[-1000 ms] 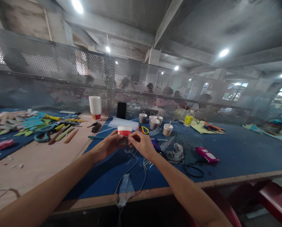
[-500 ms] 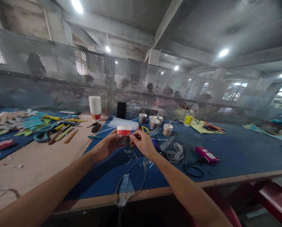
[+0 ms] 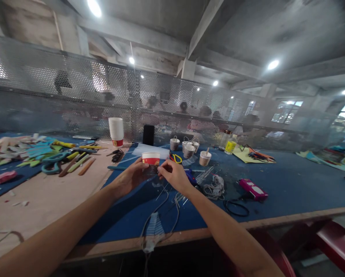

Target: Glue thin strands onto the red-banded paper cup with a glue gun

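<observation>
My left hand (image 3: pixel 133 174) is wrapped round the left side of a paper cup (image 3: pixel 151 158), white at the rim with a red band. The cup's lower part looks dark, as if covered with something I cannot make out. At the cup's lower right, the thumb and fingertips of my right hand (image 3: pixel 172 174) are pinched together; what lies between them is too small to name. Below the hands, thin wire pieces (image 3: pixel 163 191) and a grey cord (image 3: pixel 153 209) lie on the blue mat (image 3: pixel 122 219).
Beyond the cup stand several small wrapped cups with handles (image 3: pixel 189 151), and a stack of paper cups (image 3: pixel 116 131). A bundle of cord (image 3: pixel 215 187) and a magenta device (image 3: pixel 252 189) lie to the right. Blue-handled scissors (image 3: pixel 52 163) and felt pieces (image 3: pixel 16 149) are at left.
The cup has shifted very slightly left, and both hands stay on it with almost the same grip. Behind the perforated screen, a dark figure has moved to the right.
</observation>
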The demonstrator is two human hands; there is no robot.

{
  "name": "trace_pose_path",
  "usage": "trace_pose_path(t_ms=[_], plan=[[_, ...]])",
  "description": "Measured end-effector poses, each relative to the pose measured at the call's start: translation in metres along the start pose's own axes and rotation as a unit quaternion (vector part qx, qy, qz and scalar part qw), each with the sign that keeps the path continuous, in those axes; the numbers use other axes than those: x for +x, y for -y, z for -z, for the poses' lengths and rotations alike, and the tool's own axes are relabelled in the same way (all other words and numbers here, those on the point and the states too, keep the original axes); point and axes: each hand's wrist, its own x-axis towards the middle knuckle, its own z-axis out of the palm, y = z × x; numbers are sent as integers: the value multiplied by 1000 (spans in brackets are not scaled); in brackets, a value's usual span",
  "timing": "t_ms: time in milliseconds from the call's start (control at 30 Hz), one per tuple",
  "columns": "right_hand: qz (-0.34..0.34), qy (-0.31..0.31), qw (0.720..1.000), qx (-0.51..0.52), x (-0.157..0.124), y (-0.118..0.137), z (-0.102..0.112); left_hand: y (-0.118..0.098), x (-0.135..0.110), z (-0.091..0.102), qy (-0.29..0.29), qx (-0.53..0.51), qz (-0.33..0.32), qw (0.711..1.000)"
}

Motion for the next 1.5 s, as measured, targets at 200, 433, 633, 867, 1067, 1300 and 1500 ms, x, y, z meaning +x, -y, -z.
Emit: trace_pose_path(t_ms=[200,433,633,867,1067,1300,1500], plan=[[3,-2,1000,-25,-1,3,1,3,3,6,11,3,-11,1000],[7,-3,999,-38,-1,3,0,2,2,6,24,0,-13,1000],[11,-5,998,-59,-1,4,2,-2,-1,-2,12,-1,0,1000],[9,2,999,-48,0,3,1,0,0,0,-3,7,-5,1000],[4,4,999,-36,1,-1,0,2,2,4,5,12,-2,1000],[-8,0,1000,-28,1,-1,1,-1,0,1,11,16,-2,1000],[-6,0,1000,-2,3,-3,2,-1,1,2,17,7,4,1000]])
